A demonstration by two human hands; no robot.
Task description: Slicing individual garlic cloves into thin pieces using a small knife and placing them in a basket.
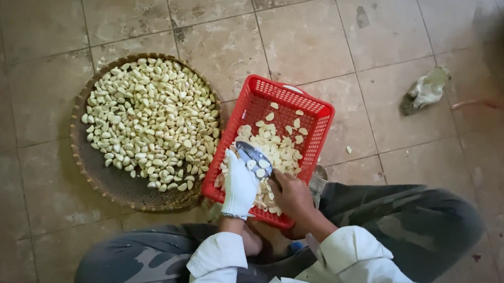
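Gripping a metal blade (pixel 253 156) in the gloved left hand (pixel 239 187), closing the bare right hand (pixel 291 195) on garlic cloves (pixel 278 151) inside the red basket (pixel 318 115), centre frame.

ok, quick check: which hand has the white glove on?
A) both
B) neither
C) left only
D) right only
C: the left hand wears a white glove over the red basket of peeled garlic cloves, while the right hand is bare and grips a knife.
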